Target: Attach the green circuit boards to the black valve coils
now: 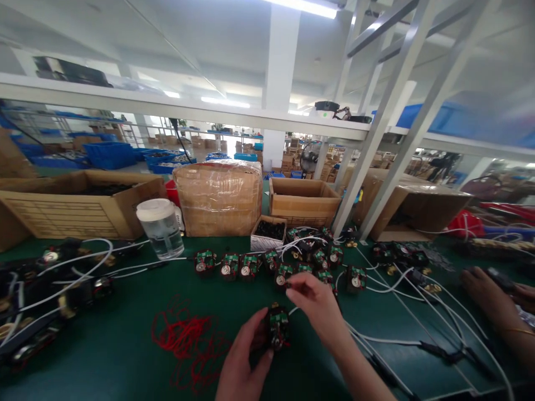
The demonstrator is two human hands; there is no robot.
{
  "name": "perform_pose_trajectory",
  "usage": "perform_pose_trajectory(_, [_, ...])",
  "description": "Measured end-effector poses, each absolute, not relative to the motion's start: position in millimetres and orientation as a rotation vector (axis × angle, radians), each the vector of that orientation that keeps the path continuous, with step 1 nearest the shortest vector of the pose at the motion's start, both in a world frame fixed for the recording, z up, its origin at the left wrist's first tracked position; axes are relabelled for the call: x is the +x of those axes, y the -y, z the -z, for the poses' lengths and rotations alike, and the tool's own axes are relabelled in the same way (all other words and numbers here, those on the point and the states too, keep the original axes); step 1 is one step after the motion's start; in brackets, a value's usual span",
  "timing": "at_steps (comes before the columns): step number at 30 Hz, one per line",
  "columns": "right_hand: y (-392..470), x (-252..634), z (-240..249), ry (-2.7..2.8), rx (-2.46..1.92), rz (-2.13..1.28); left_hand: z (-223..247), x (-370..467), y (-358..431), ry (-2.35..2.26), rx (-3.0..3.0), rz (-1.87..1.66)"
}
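Note:
My left hand (247, 356) grips a small black housing with a green circuit board (278, 326) by its left side, near the front middle of the green table. Just above and right of it, my right hand (311, 301) is pinched; what its fingertips hold, if anything, is too small to name. Behind my hands stands a row of similar housings with green boards (249, 266), with white cables among them. A loose tangle of red wires (184, 334) lies to the left of my left hand.
A lidded clear container (161, 228), a small box of black parts (268, 233) and a wrapped carton (219, 197) stand behind. White cables (388, 341) cross the right side. Another person's hand (487, 289) is at the far right. More cabled units lie at left.

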State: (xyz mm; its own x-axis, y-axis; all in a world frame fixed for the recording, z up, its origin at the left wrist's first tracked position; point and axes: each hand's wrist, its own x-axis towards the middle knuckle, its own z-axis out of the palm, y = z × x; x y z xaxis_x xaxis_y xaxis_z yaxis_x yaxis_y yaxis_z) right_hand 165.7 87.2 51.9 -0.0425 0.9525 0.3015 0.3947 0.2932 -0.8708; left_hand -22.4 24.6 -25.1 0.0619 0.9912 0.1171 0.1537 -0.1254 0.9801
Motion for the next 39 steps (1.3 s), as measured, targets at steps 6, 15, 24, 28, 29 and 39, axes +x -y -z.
perform_pose_trajectory(6, [-28, 172, -26, 1.3, -1.158, -1.023, 18, -27, -24, -1.19, 1.466, -1.103])
perform_pose_trajectory(15, [-24, 174, -19, 1.419, -1.277, -0.985, 13, -25, -22, -1.192, 1.448, -1.136])
perform_pose_trajectory(24, [-20, 169, -21, 1.546, -1.354, -0.92, 18, -25, -24, -1.199, 1.434, -1.107])
perform_pose_trajectory(28, [-19, 166, -24, 1.564, -1.386, -0.895, 17, -25, -24, -1.197, 1.442, -1.113])
perform_pose_trajectory(29, [-18, 165, -24, 1.569, -1.391, -0.888, 17, -25, -24, -1.198, 1.443, -1.115])
perform_pose_trajectory(39, [-24, 162, -23, 1.645, -1.475, -0.855, 13, -25, -22, -1.207, 1.453, -1.117])
